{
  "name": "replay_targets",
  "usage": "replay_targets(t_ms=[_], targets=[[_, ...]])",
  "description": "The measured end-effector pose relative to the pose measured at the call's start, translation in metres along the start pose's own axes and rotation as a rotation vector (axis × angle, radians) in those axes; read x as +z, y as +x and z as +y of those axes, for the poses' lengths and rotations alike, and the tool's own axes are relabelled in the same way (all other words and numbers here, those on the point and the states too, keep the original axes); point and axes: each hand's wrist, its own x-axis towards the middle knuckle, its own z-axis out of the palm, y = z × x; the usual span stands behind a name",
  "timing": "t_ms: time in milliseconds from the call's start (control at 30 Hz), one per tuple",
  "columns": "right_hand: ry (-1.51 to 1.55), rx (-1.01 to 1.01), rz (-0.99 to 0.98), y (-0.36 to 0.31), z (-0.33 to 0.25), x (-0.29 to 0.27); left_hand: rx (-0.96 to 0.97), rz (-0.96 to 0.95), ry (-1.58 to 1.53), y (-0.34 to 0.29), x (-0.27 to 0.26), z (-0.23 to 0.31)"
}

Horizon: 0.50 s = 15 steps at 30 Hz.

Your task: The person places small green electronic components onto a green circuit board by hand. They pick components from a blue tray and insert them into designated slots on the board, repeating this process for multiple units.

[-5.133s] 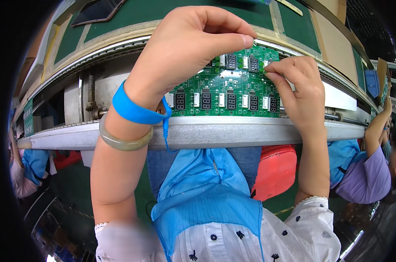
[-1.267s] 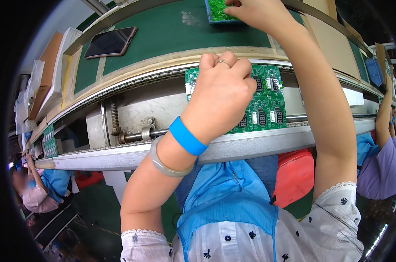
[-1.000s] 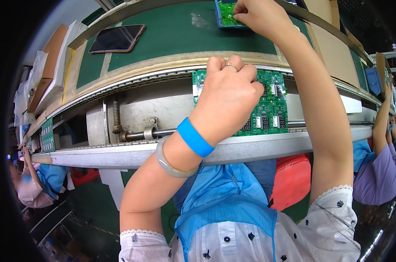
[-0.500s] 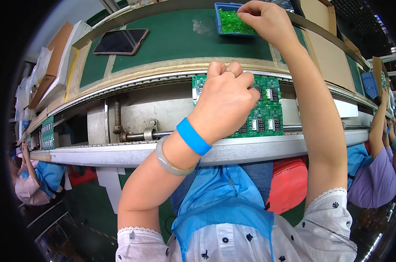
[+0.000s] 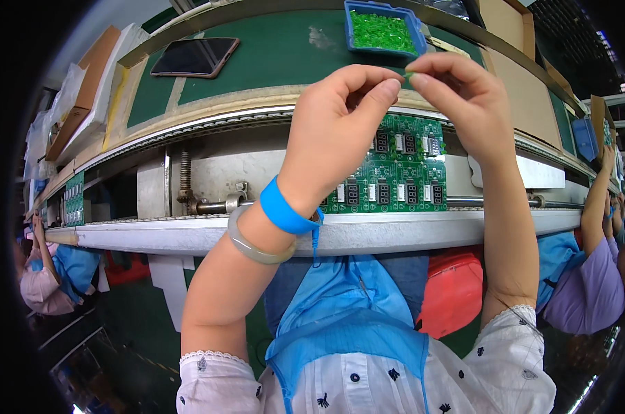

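My two hands meet above the far edge of a green circuit board panel [image 5: 396, 181], which carries several black digit displays and white connectors. Between the thumb and forefinger of my right hand [image 5: 472, 103] is a small green translucent part [image 5: 407, 74]. My left hand [image 5: 336, 127], wearing a blue wrist strap [image 5: 283, 208], has its thumb and forefinger in a pinch right beside that part. Whether the left fingertips hold anything is too small to tell. Just beyond the hands stands a blue bin [image 5: 384, 52] of similar green parts. The panel rests across the conveyor rails, partly covered by my left hand.
A phone [image 5: 194, 58] lies on the green bench at the far left. The near metal rail [image 5: 257, 237] runs between me and the panel. Another panel [image 5: 73, 200] sits on the line at far left. Co-workers are on both sides, one in a purple sleeve [image 5: 588, 290].
My right hand has come back from the blue bin toward me, holding a small green part. My left hand has lifted off the panel and moved up to meet it.
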Motion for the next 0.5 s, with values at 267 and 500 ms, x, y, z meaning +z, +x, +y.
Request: replay_targets(t_ms=[267,500], targets=[[-0.161,-0.227,0.039,-0.031,-0.007,-0.004,-0.137,-0.239,-0.181,0.001,-0.003,0.001],[-0.032,0.094,0.160,-0.055,-0.019,0.005,-0.102,-0.281,-0.160,-0.001,0.002,-0.002]])
